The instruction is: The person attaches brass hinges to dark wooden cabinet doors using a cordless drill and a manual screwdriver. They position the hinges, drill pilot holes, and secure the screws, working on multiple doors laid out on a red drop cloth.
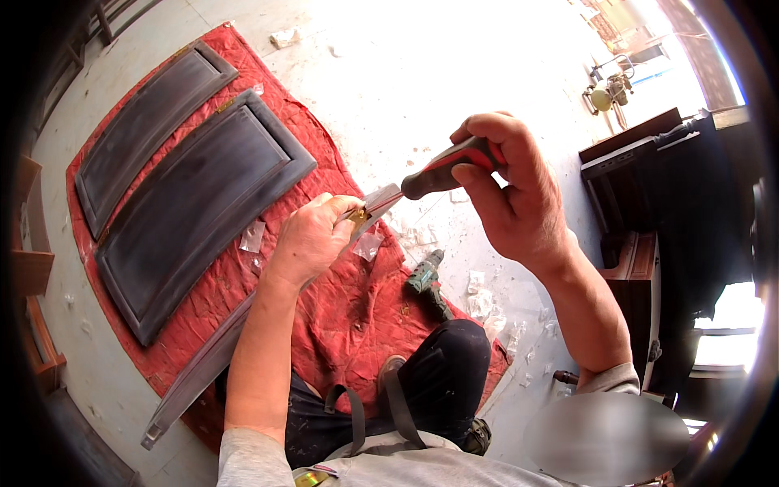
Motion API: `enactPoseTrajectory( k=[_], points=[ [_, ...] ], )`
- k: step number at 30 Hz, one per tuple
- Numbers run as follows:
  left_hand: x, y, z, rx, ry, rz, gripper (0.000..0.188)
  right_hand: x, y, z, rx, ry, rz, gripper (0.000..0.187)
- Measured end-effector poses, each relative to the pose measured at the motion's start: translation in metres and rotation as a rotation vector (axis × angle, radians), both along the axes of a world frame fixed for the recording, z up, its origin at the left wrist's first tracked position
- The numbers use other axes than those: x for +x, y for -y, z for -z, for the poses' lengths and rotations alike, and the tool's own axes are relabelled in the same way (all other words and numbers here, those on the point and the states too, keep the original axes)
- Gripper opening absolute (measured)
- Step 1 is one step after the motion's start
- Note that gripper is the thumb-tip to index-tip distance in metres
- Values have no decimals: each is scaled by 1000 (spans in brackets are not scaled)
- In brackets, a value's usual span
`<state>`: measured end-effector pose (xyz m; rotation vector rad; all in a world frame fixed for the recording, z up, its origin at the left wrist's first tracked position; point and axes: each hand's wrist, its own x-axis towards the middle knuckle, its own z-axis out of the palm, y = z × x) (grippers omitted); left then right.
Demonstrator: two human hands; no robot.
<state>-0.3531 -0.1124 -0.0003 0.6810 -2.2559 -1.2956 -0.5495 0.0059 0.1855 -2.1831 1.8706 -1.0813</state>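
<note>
My right hand (519, 199) is closed round the black and red handle of a screwdriver (438, 177). Its shaft points down and left toward a brass hinge (358, 216) on the edge of a dark grey cabinet door (199, 373). That door stands on edge, seen narrow, running from the lower left up to my left hand. Pinching the door's edge at the hinge is my left hand (308, 242). Whether the screwdriver's tip touches a screw is too small to tell.
Two more dark grey panel doors (203, 203) lie on a red cloth (341, 325) to the left. A green cordless drill (427, 280) rests near my knee. Small plastic bags (253, 237) and scraps are scattered about. Dark furniture (641, 178) stands at the right.
</note>
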Motion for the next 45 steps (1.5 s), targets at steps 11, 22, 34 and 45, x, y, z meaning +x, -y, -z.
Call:
enactPoseTrajectory(
  k=[11,22,34,45],
  points=[
    [0,-1,0,10,4,4,25,-1,6,10,0,22,-27,31],
    [-1,-1,-2,13,-2,9,23,-3,10,13,-4,-36,-2,32],
    [-1,-2,-5,20,-2,9,23,0,17,12,16,-87,-4,34],
    [0,-1,-4,32,23,20,22,5,24,4,106,-86,-5,36]
  ],
)
